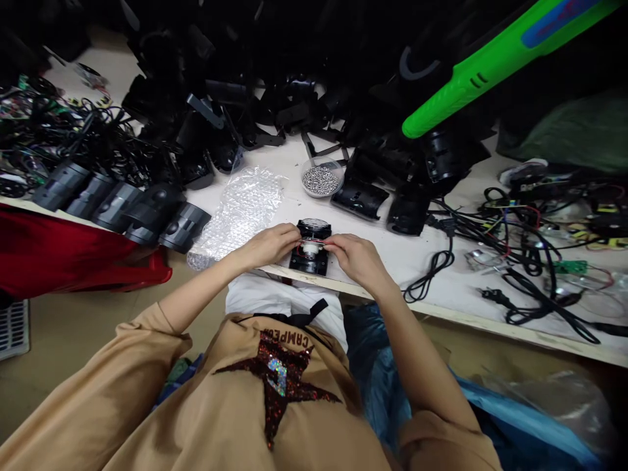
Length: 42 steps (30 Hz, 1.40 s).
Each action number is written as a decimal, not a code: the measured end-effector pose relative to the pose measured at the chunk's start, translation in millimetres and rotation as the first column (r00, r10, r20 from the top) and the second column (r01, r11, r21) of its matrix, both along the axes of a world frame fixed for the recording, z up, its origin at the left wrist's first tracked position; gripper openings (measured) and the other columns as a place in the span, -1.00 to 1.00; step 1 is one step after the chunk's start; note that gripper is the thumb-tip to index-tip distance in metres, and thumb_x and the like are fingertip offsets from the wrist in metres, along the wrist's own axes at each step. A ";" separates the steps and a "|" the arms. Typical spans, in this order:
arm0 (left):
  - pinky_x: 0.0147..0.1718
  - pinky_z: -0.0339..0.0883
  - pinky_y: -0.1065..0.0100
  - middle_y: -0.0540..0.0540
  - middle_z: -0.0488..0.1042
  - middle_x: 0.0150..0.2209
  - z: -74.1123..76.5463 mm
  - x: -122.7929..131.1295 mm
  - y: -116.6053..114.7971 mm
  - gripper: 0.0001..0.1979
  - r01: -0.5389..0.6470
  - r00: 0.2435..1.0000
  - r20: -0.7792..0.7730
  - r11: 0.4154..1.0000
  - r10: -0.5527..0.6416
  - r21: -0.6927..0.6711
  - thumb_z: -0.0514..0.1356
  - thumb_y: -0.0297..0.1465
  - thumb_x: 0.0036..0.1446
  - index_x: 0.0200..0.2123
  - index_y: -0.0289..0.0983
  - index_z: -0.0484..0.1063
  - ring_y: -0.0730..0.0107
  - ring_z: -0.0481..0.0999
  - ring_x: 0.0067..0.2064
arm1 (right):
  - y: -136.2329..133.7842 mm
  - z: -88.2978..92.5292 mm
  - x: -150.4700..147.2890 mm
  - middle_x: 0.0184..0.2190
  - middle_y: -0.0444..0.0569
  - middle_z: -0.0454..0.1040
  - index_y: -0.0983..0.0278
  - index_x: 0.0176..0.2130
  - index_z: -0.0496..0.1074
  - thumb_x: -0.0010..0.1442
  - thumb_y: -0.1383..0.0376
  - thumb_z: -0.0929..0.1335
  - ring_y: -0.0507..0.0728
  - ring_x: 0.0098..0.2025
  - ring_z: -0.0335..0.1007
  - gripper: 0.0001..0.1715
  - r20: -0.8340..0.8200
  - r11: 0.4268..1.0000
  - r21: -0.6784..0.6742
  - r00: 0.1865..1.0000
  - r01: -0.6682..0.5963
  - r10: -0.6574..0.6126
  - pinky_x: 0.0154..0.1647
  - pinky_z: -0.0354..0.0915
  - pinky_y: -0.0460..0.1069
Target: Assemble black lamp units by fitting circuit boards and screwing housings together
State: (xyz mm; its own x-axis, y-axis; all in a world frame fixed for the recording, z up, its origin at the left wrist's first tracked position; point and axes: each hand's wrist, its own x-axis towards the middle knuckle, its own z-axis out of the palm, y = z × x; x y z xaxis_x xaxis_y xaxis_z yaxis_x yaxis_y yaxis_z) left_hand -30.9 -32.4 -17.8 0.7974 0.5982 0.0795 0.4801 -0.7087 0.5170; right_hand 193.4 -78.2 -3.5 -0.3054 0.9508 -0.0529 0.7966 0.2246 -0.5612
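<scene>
A black plastic housing half lies at the table's front edge, with a round ribbed grille at its far end. A white part sits in its middle, with thin red wire beside it. My left hand is at the housing's left side, its thumb and fingers pinched together over the inner parts. Opposite it, my right hand pinches at the right end of a thin reddish strip or wire across the white part. What lies between the fingertips of either hand is too small to make out.
Behind the housing stands a clear bowl of small metal screws. Bubble wrap lies to the left, near several dark grey cylinders. Black shells and tangled cables are on the right. A green tool hangs overhead.
</scene>
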 end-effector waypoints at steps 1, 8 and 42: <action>-0.25 0.33 0.37 -0.14 0.38 -0.20 -0.2 -0.1 0.1 -0.77 0.002 1.000 0.000 1.000 -0.002 0.003 -0.06 -0.38 0.28 -0.18 -0.32 0.34 0.38 0.39 -0.21 | -0.3 0.7 -0.9 -0.30 -0.02 0.53 0.24 -0.25 0.44 0.23 0.30 0.23 0.16 -0.25 0.42 -0.79 0.024 1.000 0.005 1.000 -0.005 0.005 -0.25 0.25 0.00; -0.28 0.33 0.39 -0.14 0.37 -0.23 2.6 2.6 -0.2 -0.78 0.005 1.000 -0.006 0.999 -0.005 0.031 -0.08 -0.40 0.28 -0.20 -0.33 0.34 0.41 0.38 -0.24 | -3.2 -2.4 -2.4 -0.34 -0.03 0.51 0.24 -0.25 0.40 0.24 0.33 0.20 0.14 -0.31 0.41 -0.79 0.078 0.999 0.045 0.997 -0.011 0.008 -0.34 0.18 -0.05; -0.45 0.23 0.44 -0.05 0.43 -0.34 16.7 8.1 0.3 -0.80 -0.019 0.988 -0.150 0.998 0.027 0.058 -0.03 -0.39 0.25 -0.27 -0.28 0.37 0.42 0.41 -0.31 | -11.3 -20.1 0.9 -0.23 0.01 0.45 0.23 -0.24 0.41 0.25 0.31 0.20 0.14 -0.17 0.37 -0.78 -0.103 0.978 0.208 0.994 -0.017 0.039 -0.19 0.33 0.01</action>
